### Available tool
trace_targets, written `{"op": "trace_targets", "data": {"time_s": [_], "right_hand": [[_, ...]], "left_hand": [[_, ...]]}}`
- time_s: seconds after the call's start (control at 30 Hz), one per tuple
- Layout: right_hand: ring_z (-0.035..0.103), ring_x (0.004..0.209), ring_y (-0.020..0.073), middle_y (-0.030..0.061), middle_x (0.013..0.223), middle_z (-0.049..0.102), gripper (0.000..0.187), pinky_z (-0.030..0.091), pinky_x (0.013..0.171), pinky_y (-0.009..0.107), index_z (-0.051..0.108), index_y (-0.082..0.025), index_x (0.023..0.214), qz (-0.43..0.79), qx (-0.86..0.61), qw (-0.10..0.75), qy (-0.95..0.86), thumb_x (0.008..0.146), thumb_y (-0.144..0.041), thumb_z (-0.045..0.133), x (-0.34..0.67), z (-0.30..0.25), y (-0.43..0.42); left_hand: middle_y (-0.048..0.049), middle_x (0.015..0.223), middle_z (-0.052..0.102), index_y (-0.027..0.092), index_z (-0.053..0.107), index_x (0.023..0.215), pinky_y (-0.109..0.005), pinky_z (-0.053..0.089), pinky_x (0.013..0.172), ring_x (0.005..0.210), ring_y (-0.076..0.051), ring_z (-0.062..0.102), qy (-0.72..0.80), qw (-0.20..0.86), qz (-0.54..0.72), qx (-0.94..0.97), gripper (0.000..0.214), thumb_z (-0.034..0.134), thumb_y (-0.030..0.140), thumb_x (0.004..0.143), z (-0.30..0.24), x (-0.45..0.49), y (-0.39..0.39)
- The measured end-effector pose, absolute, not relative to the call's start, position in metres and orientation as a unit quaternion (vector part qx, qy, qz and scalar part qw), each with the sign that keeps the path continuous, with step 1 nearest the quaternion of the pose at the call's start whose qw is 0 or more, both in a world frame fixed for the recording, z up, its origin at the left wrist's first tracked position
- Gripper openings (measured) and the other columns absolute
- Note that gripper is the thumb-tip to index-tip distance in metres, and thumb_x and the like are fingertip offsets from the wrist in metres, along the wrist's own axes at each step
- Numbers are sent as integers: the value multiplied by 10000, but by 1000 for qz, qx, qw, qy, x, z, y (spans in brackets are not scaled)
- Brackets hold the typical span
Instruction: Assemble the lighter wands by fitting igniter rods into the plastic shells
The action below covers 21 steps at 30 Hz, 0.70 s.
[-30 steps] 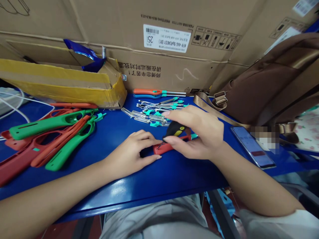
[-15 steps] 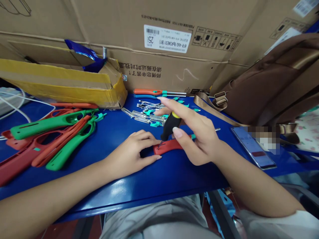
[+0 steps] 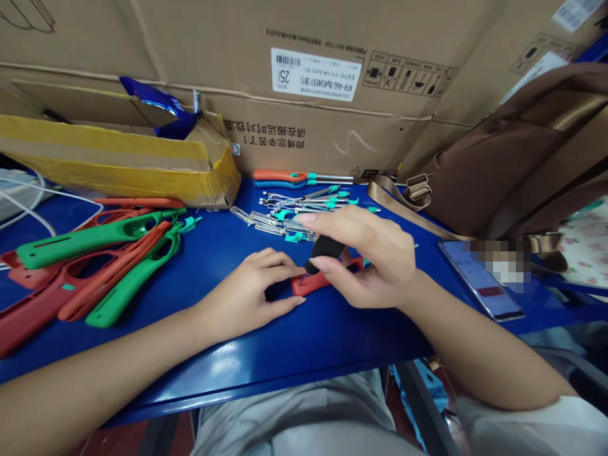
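A red lighter [image 3: 317, 283] with a long handle lies on the blue table in front of me. My left hand [image 3: 256, 285] grips its left end between thumb and index finger. Over that end, the black handle of a screwdriver [image 3: 325, 249] leans to the right, its thin tip down at the red casing. My right hand [image 3: 377, 256] has its thumb and fingers around this handle and partly covers the lighter. Behind the hands lie several clear fuel tanks [image 3: 270, 228] and thin igniter parts with wires and green pieces [image 3: 327, 204].
Red and green lighter casings [image 3: 114, 231] are piled at the left. An orange lighter [image 3: 280, 175] lies at the back by a large cardboard box [image 3: 332, 139]. A yellow-taped carton [image 3: 180, 171] stands back left; a phone [image 3: 479, 278] and brown bag [image 3: 503, 164] are at right.
My right hand has shifted lower and closed further around the screwdriver, whose yellow-ended top is now covered. My left hand holds its place on the lighter.
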State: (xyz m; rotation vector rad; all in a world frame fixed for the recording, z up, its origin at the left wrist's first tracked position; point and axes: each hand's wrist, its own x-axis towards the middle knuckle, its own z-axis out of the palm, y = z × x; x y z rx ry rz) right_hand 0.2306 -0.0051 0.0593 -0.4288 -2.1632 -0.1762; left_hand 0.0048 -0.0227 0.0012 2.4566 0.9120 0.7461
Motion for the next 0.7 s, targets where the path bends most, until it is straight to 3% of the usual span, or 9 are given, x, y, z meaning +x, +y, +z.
{"op": "trace_targets", "data": {"time_s": [0.1, 0.2, 0.27, 0.4, 0.47, 0.53, 0.63, 0.7], "right_hand": [[732, 835, 167, 29, 1042, 775, 417, 606, 761, 281, 581, -228, 1354, -101, -194, 442, -870, 962, -365, 626, 232, 60, -5], [706, 1109, 200, 93, 1314, 692, 490, 607, 908, 341, 412, -184, 1515, -13, -192, 414, -890, 1035, -279, 399, 233, 61, -7], [666, 1210, 209, 105, 1407, 636, 499, 591, 974, 374, 384, -181, 1528, 24, -191, 405, -894, 1033, -233, 362, 232, 60, -7], [728, 1063, 217, 59, 1180, 752, 370, 602, 945, 354, 591, -235, 1321, -54, -195, 448, -871, 963, -324, 622, 230, 57, -4], [749, 976, 208, 43, 1068, 776, 339, 616, 883, 316, 625, -232, 1255, -83, -191, 459, -864, 940, -349, 672, 230, 56, -4], [744, 1009, 202, 63, 1130, 762, 306, 615, 875, 310, 597, -210, 1288, -59, -200, 451, -868, 996, -293, 564, 230, 56, -5], [725, 1079, 197, 102, 1270, 701, 397, 616, 907, 348, 484, -181, 1416, 53, -221, 426, -876, 1034, -198, 380, 230, 58, -8], [726, 1074, 199, 109, 1292, 688, 409, 623, 904, 365, 461, -181, 1438, 98, -223, 422, -873, 1040, -211, 376, 229, 58, -8]], "left_hand": [[-47, 1042, 695, 231, 712, 1178, -376, 506, 896, 980, -216, 623, 325, 207, 269, 883, 277, 721, 303, 911, 1, 5, -22], [-50, 1053, 693, 221, 714, 1173, -380, 504, 904, 989, -218, 620, 328, 210, 260, 883, 276, 718, 320, 916, 1, 4, -22], [-52, 1075, 693, 217, 717, 1163, -383, 502, 913, 1004, -221, 618, 329, 208, 256, 885, 269, 718, 323, 916, 1, 4, -22], [-48, 1075, 695, 221, 722, 1142, -378, 499, 905, 999, -221, 618, 324, 200, 264, 886, 244, 717, 312, 915, 0, 4, -22], [-45, 1058, 695, 228, 714, 1168, -377, 500, 901, 990, -218, 618, 324, 202, 264, 886, 263, 713, 316, 920, 0, 4, -23], [-48, 1063, 695, 229, 706, 1195, -379, 501, 906, 995, -219, 618, 325, 203, 261, 886, 289, 712, 323, 922, 0, 4, -23], [-54, 1074, 698, 215, 706, 1200, -382, 502, 913, 1003, -221, 620, 327, 205, 257, 886, 303, 720, 328, 919, 1, 4, -22], [-58, 1071, 698, 206, 710, 1192, -385, 501, 917, 1003, -223, 621, 328, 208, 257, 885, 303, 724, 330, 916, 0, 5, -21]]}}
